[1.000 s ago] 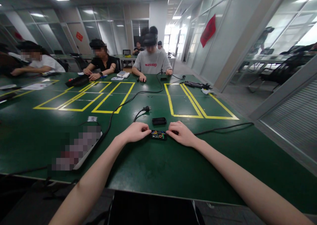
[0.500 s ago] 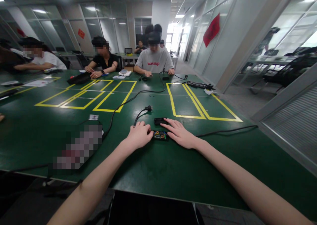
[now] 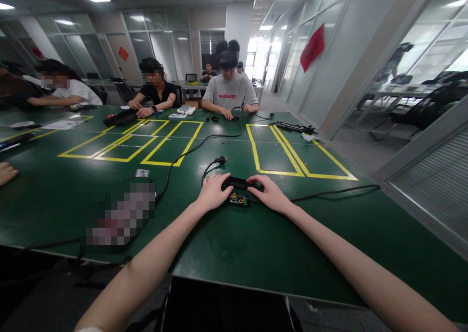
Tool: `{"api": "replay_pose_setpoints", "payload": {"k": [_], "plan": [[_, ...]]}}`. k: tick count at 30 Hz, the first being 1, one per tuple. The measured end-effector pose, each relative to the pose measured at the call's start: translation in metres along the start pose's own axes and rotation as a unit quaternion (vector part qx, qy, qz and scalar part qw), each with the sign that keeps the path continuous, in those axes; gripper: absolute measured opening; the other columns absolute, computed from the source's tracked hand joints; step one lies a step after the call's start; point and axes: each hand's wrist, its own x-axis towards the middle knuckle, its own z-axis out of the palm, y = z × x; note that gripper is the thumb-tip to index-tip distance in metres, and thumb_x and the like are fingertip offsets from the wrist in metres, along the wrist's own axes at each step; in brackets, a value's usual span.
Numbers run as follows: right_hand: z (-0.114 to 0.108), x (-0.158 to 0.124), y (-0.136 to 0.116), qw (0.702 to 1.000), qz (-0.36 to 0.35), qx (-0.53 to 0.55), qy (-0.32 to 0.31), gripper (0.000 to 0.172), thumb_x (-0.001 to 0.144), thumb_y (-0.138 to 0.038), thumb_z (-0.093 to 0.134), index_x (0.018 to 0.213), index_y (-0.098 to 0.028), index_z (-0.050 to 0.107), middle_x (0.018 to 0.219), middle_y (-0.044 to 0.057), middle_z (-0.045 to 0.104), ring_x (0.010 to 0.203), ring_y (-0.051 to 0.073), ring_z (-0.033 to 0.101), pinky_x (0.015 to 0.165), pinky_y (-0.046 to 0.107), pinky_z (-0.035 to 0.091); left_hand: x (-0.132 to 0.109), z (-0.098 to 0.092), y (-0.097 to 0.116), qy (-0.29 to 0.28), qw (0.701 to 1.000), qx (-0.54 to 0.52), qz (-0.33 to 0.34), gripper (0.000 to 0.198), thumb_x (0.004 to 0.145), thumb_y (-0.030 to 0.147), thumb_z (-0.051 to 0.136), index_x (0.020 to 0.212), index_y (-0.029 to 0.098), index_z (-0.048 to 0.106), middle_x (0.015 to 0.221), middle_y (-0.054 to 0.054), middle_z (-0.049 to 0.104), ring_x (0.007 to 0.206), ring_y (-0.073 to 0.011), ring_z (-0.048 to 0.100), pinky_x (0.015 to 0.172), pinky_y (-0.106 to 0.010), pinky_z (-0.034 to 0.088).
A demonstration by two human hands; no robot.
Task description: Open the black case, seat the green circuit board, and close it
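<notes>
A black plastic casing half [image 3: 238,182], hollow like a long shallow tray, is held at its two ends between my hands. My left hand [image 3: 215,193] grips its left end with thumb and fingers. At the right end, my right hand [image 3: 269,193] has it pinched the same way. Just below, on the near side, lies an opened unit with a circuit board [image 3: 239,200] showing copper coils and green and yellow parts. My left thumb is close to the board; whether it touches is unclear.
A black plug [image 3: 221,160] on a short cord lies beyond my left hand. Another black cable [image 3: 336,193] runs off right. A blurred-out object [image 3: 124,215] lies left, near a small label [image 3: 142,173]. Yellow tape frames [image 3: 280,173] mark the green table [image 3: 278,259]. Several people sit opposite.
Both hands have moved from around the circuit board to the casing half and closed on its ends. My right fingers, spread before, are now curled.
</notes>
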Motion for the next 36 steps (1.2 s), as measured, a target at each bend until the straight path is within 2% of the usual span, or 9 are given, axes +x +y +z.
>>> {"api": "replay_pose_setpoints", "payload": {"k": [3,7,9,12,17,20,28,32,36], "plan": [[0.001,0.000,-0.006,0.999,0.009,0.037,0.004,0.032,0.087,-0.031,0.068,0.117,-0.022,0.067,0.100,0.005,0.071,0.086,0.020,0.064,0.081,0.036,0.055,0.007,0.007,-0.007,0.021,0.995,-0.093,-0.001,0.050,0.087,0.021,0.067,0.137,0.017,0.063,0.118,-0.011,0.074,0.107,-0.0252,0.069,0.102,-0.041,0.052],[0.002,0.000,-0.013,0.999,0.021,0.040,-0.004,0.023,0.085,-0.033,0.069,0.104,-0.020,0.073,0.096,0.006,0.069,0.085,0.020,0.063,0.081,0.036,0.053,0.009,0.009,-0.017,0.030,0.985,-0.167,0.005,0.036,0.080,0.016,0.068,0.115,0.015,0.075,0.099,-0.007,0.075,0.083,-0.0191,0.070,0.085,-0.032,0.057],[0.002,-0.001,-0.017,0.997,0.039,0.067,-0.017,0.019,0.086,-0.033,0.068,0.097,-0.019,0.074,0.087,0.004,0.069,0.080,0.020,0.063,0.077,0.035,0.053,0.008,0.007,-0.020,0.031,0.980,-0.197,0.018,0.030,0.078,0.014,0.067,0.107,0.015,0.077,0.094,-0.006,0.074,0.081,-0.0180,0.070,0.081,-0.030,0.058],[0.002,-0.002,-0.024,0.987,0.071,0.141,-0.024,0.025,0.087,-0.036,0.066,0.103,-0.019,0.074,0.081,0.002,0.071,0.073,0.019,0.064,0.072,0.034,0.054,0.006,0.003,-0.022,0.031,0.966,-0.254,0.028,0.025,0.077,0.014,0.064,0.099,0.014,0.076,0.090,-0.005,0.072,0.079,-0.0173,0.070,0.077,-0.028,0.058],[-0.002,-0.005,-0.030,0.961,0.096,0.255,-0.048,0.040,0.082,-0.042,0.072,0.113,-0.017,0.075,0.098,0.007,0.078,0.090,0.023,0.072,0.085,0.037,0.057,0.003,-0.006,-0.022,-0.045,0.938,-0.342,0.022,0.022,0.076,0.018,0.066,0.098,0.014,0.071,0.085,-0.004,0.074,0.076,-0.0181,0.072,0.074,-0.029,0.059],[-0.005,-0.005,-0.028,0.961,0.104,0.251,-0.056,0.042,0.083,-0.048,0.070,0.110,-0.017,0.078,0.099,0.007,0.079,0.090,0.023,0.072,0.085,0.038,0.058,0.003,-0.007,-0.022,-0.050,0.931,-0.361,0.019,0.021,0.074,0.018,0.067,0.094,0.013,0.070,0.087,-0.006,0.075,0.081,-0.0190,0.073,0.080,-0.032,0.059],[-0.012,-0.005,-0.026,0.964,0.098,0.236,-0.065,0.041,0.087,-0.051,0.067,0.108,-0.018,0.080,0.098,0.007,0.080,0.088,0.024,0.073,0.084,0.040,0.058,-0.001,-0.017,-0.017,-0.088,0.934,-0.346,0.020,0.023,0.075,0.017,0.065,0.096,0.013,0.070,0.086,-0.006,0.076,0.084,-0.0195,0.073,0.083,-0.032,0.059],[-0.014,-0.008,-0.032,0.963,0.067,0.249,-0.082,0.035,0.088,-0.045,0.068,0.110,-0.020,0.080,0.107,0.007,0.079,0.097,0.025,0.073,0.092,0.043,0.058,-0.003,-0.023,-0.015,-0.102,0.942,-0.319,0.022,0.024,0.073,0.015,0.057,0.093,0.014,0.072,0.083,-0.004,0.075,0.080,-0.0182,0.071,0.079,-0.029,0.057],[-0.015,-0.011,-0.035,0.963,0.023,0.254,-0.083,0.028,0.088,-0.040,0.071,0.108,-0.021,0.079,0.115,0.008,0.077,0.107,0.025,0.071,0.098,0.043,0.056,-0.002,-0.028,-0.010,-0.083,0.955,-0.285,0.011,0.023,0.083,0.027,0.054,0.088,0.015,0.073,0.084,-0.005,0.075,0.080,-0.0193,0.070,0.079,-0.030,0.056]]}}
